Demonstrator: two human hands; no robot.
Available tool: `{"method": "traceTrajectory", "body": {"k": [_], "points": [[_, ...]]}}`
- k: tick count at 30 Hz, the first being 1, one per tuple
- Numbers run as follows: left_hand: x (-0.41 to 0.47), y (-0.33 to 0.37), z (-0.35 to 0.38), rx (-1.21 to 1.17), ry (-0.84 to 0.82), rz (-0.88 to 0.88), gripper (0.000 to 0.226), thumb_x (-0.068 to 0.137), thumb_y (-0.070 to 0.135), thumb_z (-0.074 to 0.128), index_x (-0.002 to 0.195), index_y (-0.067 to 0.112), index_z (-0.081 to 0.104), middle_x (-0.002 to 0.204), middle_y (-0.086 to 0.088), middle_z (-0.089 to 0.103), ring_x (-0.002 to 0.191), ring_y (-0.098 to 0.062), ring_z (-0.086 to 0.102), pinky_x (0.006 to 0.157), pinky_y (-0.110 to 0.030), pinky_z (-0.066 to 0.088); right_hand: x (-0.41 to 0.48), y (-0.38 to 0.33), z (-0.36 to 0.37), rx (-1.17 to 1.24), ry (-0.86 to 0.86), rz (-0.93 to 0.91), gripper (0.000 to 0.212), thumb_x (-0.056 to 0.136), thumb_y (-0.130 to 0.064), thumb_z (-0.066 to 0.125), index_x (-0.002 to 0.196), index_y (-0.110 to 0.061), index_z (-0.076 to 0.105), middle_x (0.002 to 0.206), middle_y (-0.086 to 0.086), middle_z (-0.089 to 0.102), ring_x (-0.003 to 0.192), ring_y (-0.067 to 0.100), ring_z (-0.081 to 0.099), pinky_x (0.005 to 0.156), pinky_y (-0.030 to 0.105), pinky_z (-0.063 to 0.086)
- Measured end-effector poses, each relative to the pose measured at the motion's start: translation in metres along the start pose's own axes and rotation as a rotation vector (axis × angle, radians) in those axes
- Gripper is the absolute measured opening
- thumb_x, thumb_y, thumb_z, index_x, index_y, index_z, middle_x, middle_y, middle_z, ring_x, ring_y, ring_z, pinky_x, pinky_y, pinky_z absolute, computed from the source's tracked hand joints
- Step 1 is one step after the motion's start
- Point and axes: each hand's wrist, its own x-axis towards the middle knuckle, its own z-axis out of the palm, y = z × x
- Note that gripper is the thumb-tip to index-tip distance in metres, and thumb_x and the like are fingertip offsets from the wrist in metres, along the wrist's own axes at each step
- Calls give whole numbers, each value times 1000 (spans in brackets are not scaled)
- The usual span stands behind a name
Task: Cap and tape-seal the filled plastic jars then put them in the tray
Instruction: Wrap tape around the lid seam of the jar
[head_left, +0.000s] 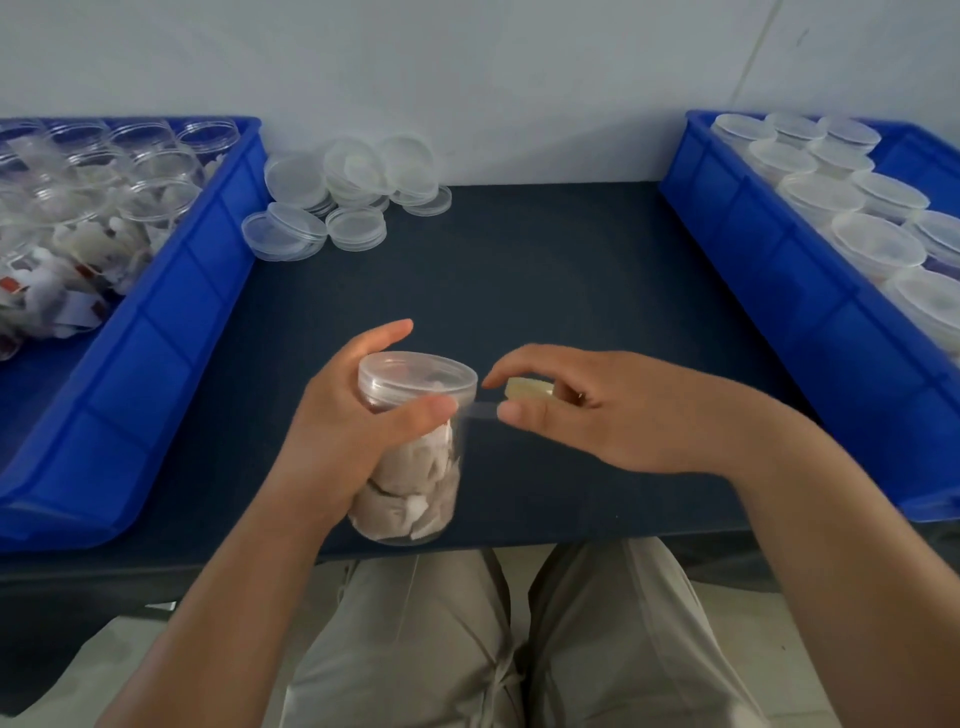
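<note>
Tape-seal step: left hand (337, 431) grips capped jar (415, 447); right hand (587, 410) pinches tape roll (530, 388), strip stretched to lid seam. Next: wrap strip round seam.

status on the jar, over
Left hand grips capped jar. Right hand pinches tape roll, strip stretched to jar. Nothing in the way.

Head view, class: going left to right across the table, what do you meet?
Blue tray of uncapped jars → pile of loose lids → capped jar → tape roll → blue tray of capped jars.
</note>
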Motion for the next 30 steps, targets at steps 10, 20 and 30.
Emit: {"method": "traceTrajectory", "body": {"k": [10, 20, 30], "points": [[-3, 3, -4, -477, -269, -88, 110, 59, 59, 98, 150, 14, 56, 117, -16, 74, 91, -26, 74, 72, -37, 62, 5, -7, -15, 14, 1, -136, 34, 97, -74, 35, 116, -59, 59, 110, -45, 55, 106, -17, 54, 79, 14, 38], [0, -4, -11, -318, -326, -25, 101, 69, 70, 89, 147, 13, 59, 136, -17, 70, 114, -33, 72, 89, -41, 62, 8, -7, 15, -1, 218, -95, 24, 109, -52, 49, 117, -41, 69, 104, -40, 58, 98, -9, 58, 81, 2, 37], [-8, 0, 2, -88, 52, 79, 72, 60, 56, 89, 128, 51, 66, 120, 13, 75, 108, -14, 76, 84, -37, 63, 5, -8, 27, 161, 185, -99, 24, 111, -51, 42, 107, -44, 65, 92, -20, 64, 85, 5, 63, 76, 10, 45]]}}
